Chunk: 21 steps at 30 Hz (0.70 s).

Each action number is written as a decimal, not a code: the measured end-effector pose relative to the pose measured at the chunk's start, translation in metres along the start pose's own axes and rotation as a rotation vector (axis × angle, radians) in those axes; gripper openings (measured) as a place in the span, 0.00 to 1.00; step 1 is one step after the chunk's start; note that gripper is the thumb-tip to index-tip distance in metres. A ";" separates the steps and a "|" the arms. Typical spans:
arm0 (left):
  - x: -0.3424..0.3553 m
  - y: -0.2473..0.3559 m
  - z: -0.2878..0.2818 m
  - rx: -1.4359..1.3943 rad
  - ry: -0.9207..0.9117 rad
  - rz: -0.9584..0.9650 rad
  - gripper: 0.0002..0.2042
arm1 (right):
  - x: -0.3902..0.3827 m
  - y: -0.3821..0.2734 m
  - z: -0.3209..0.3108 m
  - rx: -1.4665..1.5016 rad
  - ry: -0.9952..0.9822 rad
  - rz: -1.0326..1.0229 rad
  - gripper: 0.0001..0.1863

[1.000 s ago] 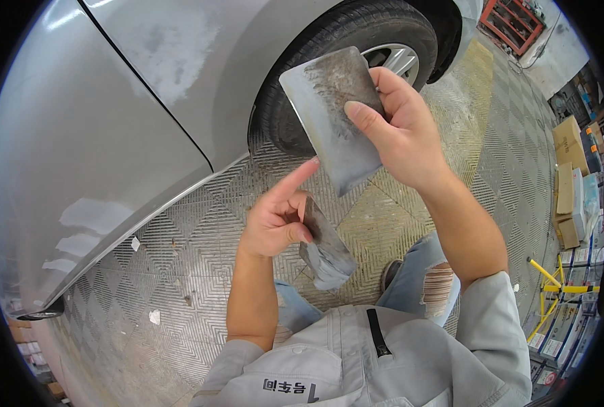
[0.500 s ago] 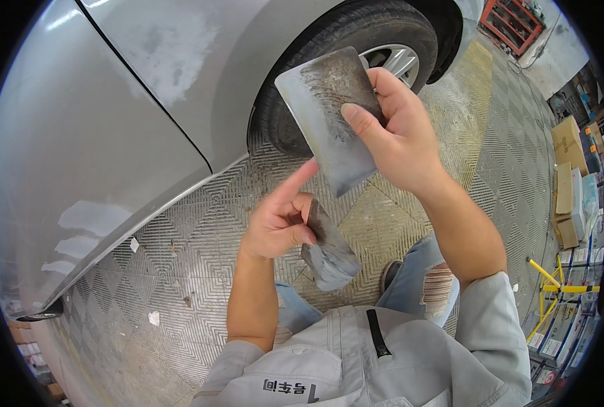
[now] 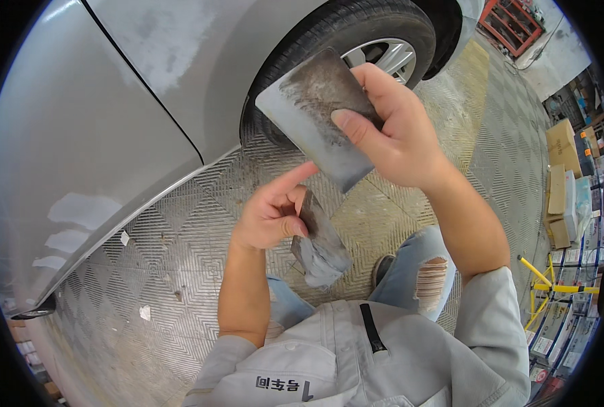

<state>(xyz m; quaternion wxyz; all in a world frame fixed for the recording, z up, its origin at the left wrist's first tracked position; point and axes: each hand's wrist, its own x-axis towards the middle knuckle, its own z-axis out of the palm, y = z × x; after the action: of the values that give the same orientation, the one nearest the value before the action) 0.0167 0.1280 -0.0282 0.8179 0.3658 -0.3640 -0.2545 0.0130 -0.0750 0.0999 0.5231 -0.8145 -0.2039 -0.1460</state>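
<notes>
My right hand grips a flat, rectangular putty spreader, thumb across its face. Dark brown smears cover the upper part of that face, and pale grey paste coats its left and lower parts. In my left hand is a second, smaller putty spreader, pinched between thumb and curled fingers and hanging downward with grey paste on it. The left index finger stretches out to the lower left edge of the larger spreader and appears to touch it.
A silver car stands at the left, its panel marked with pale patches. Its wheel is just beyond my hands. Cardboard boxes and a yellow metal stand line the right side. Paper scraps lie on the ribbed floor.
The larger spreader has tilted a little, its left corner dropping. Both hands sit slightly further left, and the whole view has shifted a little too. Each hand keeps its grip.
</notes>
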 end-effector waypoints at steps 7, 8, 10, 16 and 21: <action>0.002 0.003 0.003 -0.019 -0.036 0.010 0.46 | 0.003 -0.001 -0.004 0.219 0.139 0.034 0.10; 0.001 0.003 0.004 -0.026 -0.031 0.004 0.46 | 0.003 -0.002 -0.003 0.223 0.134 0.051 0.10; 0.001 0.004 0.004 -0.016 -0.029 0.000 0.46 | 0.003 -0.001 -0.001 0.234 0.127 0.039 0.10; 0.000 0.003 0.005 -0.002 -0.038 0.017 0.45 | 0.003 0.003 0.002 0.012 0.135 -0.050 0.11; -0.001 0.001 0.003 -0.010 -0.060 0.060 0.45 | -0.002 0.001 0.004 -0.008 0.131 -0.104 0.13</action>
<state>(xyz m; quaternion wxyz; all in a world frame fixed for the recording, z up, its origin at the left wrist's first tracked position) 0.0141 0.1278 -0.0261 0.8159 0.3427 -0.3977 -0.2424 0.0121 -0.0716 0.0967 0.5238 -0.7936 -0.2109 -0.2268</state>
